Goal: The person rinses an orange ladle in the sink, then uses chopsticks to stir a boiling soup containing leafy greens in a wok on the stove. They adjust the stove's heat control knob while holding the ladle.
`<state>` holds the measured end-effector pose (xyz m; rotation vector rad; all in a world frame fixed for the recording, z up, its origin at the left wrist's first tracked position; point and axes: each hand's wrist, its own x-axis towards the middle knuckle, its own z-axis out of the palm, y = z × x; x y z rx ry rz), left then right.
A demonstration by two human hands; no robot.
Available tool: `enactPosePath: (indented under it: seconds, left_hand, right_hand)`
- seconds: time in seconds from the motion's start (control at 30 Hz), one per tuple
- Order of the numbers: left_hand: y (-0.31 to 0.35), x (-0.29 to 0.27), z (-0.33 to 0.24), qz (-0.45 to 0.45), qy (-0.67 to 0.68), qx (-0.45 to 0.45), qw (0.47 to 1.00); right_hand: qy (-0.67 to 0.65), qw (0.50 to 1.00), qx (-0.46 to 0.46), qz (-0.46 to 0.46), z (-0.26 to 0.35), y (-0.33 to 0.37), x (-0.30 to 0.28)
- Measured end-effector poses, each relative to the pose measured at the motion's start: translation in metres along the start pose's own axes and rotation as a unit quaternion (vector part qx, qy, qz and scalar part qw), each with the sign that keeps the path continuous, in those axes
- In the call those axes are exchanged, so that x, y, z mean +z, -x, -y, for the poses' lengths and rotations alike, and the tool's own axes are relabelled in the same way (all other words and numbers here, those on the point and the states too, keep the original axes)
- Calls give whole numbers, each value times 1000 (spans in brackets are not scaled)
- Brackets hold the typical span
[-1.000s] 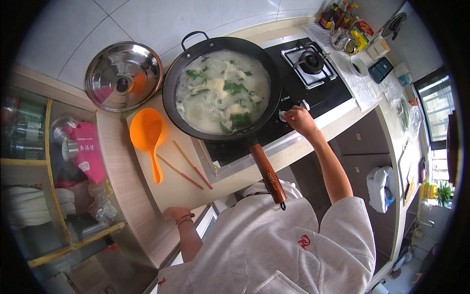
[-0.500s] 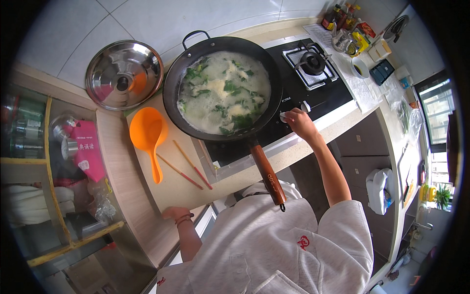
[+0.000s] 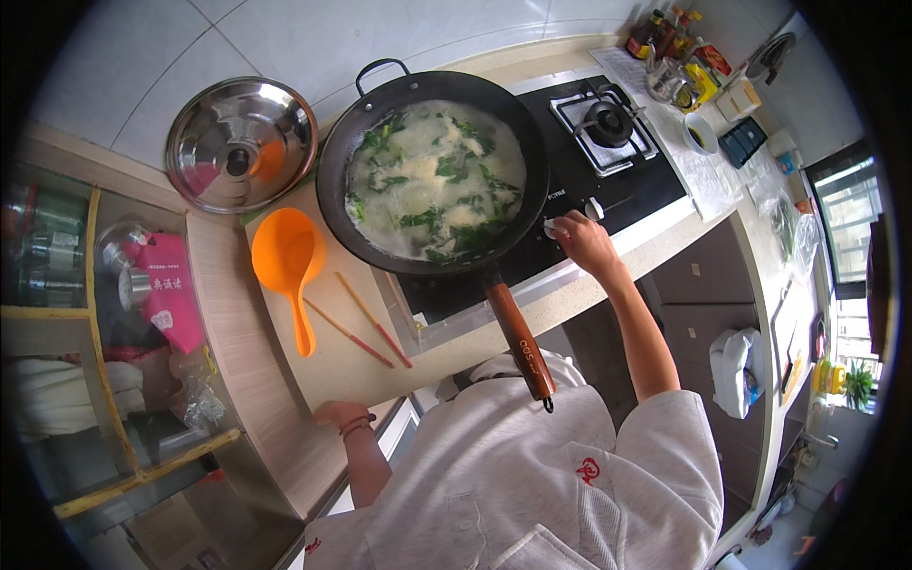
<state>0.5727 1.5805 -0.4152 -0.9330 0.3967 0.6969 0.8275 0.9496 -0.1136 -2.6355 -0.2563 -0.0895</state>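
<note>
My right hand [image 3: 579, 237] is closed on a silver stove knob [image 3: 550, 227] at the front of the black gas hob [image 3: 617, 197]. A second knob [image 3: 594, 208] sits just beyond my fingers. On the left burner stands a big black wok [image 3: 332, 214] holding cloudy, foamy broth [image 3: 404, 195] with green leaves and pale yellowish bits. Its wooden handle [image 3: 518, 337] points toward me over the counter edge. My left hand [image 3: 340, 412] rests at the counter's front edge, near the chopsticks; its fingers cannot be made out.
Left of the wok lie an orange ladle [image 3: 288, 249] and wooden chopsticks [image 3: 372, 318]. A steel lid [image 3: 242, 144] leans against the tiled wall. The right burner [image 3: 606, 122] has nothing on it. Farther right are a white bowl [image 3: 700, 134], a kettle [image 3: 670, 84] and bottles [image 3: 646, 33].
The leaves and pale bits have shifted in the bubbling broth. My right hand stays at the knob with hardly any visible movement, and my left hand keeps its place.
</note>
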Motion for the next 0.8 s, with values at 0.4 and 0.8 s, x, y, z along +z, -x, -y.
enactPosePath:
  seconds: [0.4, 0.8]
  left_hand:
    - [31, -11, 66, 155, 526, 105, 830]
    - [71, -3, 142, 90, 705, 161, 684]
  right_hand:
    - [32, 979, -8, 203, 99, 183, -62]
    - [-11, 971, -85, 225, 217, 333, -66]
